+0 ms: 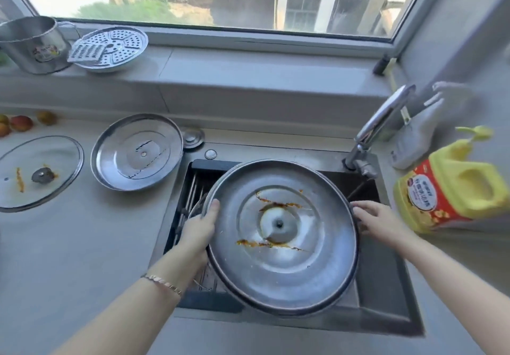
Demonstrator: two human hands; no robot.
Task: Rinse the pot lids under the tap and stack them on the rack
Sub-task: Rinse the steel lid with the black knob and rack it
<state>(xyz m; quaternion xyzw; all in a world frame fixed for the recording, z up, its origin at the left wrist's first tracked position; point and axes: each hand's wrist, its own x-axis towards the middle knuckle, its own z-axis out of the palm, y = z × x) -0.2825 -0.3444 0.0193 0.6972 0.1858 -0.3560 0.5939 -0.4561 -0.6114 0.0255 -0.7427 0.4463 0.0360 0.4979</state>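
Rinse step: your left hand [200, 226] and right hand [376, 216] clamp the soiled lid [281, 236] over the sink [386, 299]; next, likely tap [383, 118] on.

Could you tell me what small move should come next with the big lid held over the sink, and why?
Probably free the right hand to open the tap: no water shows, and the steel lid, gripped by the left hand, bears brown streaks.
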